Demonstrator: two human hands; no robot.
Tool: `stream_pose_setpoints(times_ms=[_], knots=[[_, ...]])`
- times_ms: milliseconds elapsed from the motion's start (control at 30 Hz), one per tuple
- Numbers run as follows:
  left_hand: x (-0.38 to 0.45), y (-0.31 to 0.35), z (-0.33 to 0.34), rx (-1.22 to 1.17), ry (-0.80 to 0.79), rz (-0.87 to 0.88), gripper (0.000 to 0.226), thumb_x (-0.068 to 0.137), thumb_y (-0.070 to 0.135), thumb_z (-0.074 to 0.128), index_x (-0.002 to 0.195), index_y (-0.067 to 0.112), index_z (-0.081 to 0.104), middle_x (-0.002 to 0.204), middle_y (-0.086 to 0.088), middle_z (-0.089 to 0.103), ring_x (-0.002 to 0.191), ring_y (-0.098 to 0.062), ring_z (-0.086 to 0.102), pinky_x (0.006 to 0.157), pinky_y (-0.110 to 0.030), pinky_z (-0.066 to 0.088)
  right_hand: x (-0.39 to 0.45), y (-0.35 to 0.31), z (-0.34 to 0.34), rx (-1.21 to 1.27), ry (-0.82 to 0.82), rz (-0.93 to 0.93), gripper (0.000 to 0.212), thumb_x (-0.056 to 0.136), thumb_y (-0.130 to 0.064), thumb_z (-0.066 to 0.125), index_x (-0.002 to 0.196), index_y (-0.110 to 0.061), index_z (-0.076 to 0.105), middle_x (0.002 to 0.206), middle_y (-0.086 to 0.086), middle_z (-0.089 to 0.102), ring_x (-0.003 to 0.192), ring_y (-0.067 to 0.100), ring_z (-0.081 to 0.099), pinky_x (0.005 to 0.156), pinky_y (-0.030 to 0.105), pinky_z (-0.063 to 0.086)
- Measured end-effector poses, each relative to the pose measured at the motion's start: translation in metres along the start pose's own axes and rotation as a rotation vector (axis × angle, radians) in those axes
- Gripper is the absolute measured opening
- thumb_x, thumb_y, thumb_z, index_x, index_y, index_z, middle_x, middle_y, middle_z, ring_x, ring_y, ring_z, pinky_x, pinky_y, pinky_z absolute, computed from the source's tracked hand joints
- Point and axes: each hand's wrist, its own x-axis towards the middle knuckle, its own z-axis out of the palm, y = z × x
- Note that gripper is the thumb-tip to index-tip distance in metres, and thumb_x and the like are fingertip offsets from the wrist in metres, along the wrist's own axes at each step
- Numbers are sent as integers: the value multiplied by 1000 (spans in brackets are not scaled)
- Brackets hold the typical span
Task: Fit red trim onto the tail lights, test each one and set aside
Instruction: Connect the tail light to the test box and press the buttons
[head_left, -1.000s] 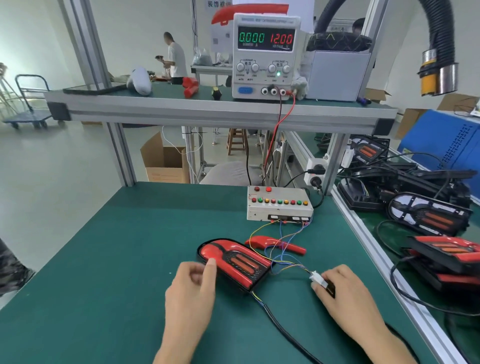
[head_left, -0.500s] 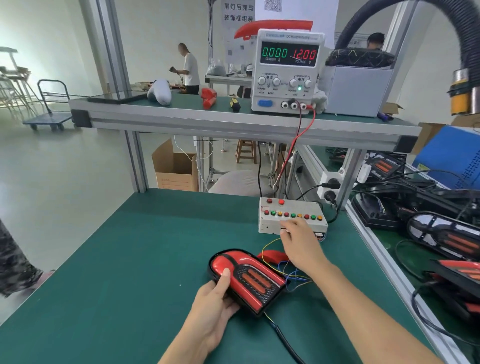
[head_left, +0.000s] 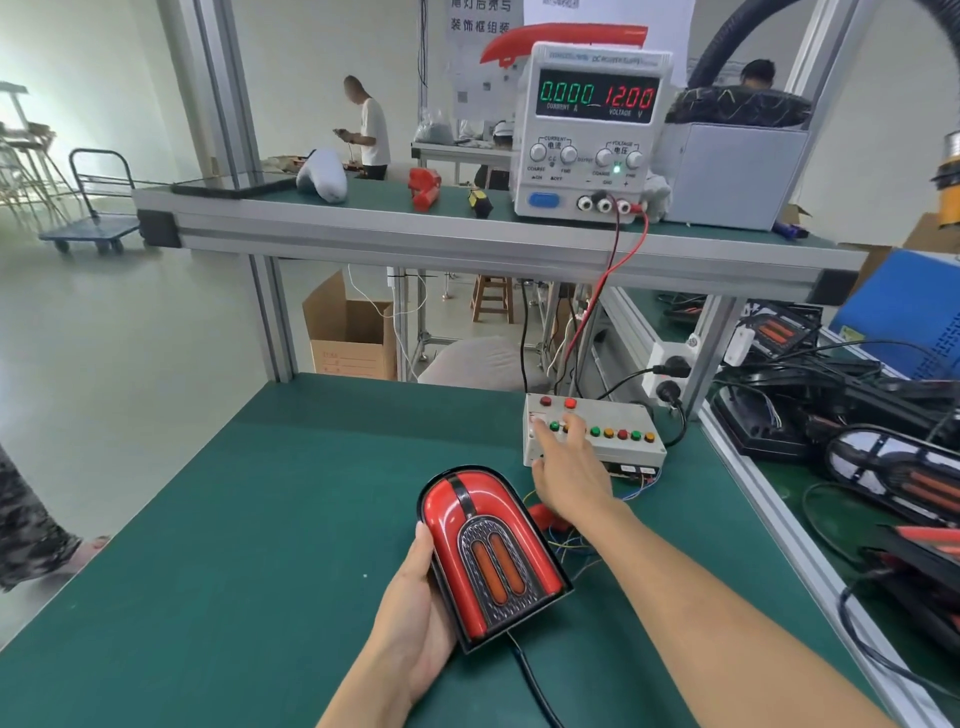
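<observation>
Near the counter's (head_left: 218, 545) front edge, the left hand (head_left: 415, 605) cups the tail light (head_left: 488, 556) by its left side, face tilted up so any lit segment would show. Farther back, the right hand (head_left: 566, 462) reaches to the test box (head_left: 623, 421) by the right edge, fingers extended onto its buttons, gripping nothing. On the shelf beyond, the power supply (head_left: 592, 130) reads zero current.

Bright, even light fills the room, washing the floor (head_left: 130, 332) at left pale. Shadows on the desk (head_left: 249, 519) are faint. The tail light (head_left: 483, 545) shows soft glare. Wide-angle bending curves posts near the edges; distant figures look soft.
</observation>
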Motion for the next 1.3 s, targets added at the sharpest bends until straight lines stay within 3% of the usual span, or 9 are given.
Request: stream_pose_setpoints(times_ms=[233,467,867,1133,1300], knots=[[4,-1,-1,-12,2,-15,59,103,57,37,130,10,61,120,-18,73,107,-34,73,85,-52,59,2,1,7,43,46,28,56,100,-29,56,152,-31,35,160,12,13,111,28,62,88,42,59],[2,0,2,-20,9,5,57,104,54,38,128,10,62,119,-17,74,106,-33,73,88,-53,57,6,1,4,105,56,30,49,99,-23,57,146,-24,48,162,14,10,111,36,63,89,44,56],[5,-2,-2,15,-25,9,60,104,57,35,130,11,63,122,-16,72,110,-32,72,90,-52,57,2,-4,0,106,29,39,57,98,-24,60,152,-23,40,166,12,4,118,34,61,96,44,55],[7,-2,-4,17,-18,-2,58,102,57,38,129,12,63,121,-17,73,108,-34,72,92,-55,56,1,1,-6,-3,37,14,51,100,-26,57,149,-28,43,162,14,10,112,33,61,90,43,56],[6,-2,-4,29,-28,8,58,103,57,37,130,12,62,122,-17,72,110,-33,72,98,-57,53,-2,0,-1,-20,42,8,59,100,-29,58,154,-27,36,159,14,21,125,31,53,97,42,54]])
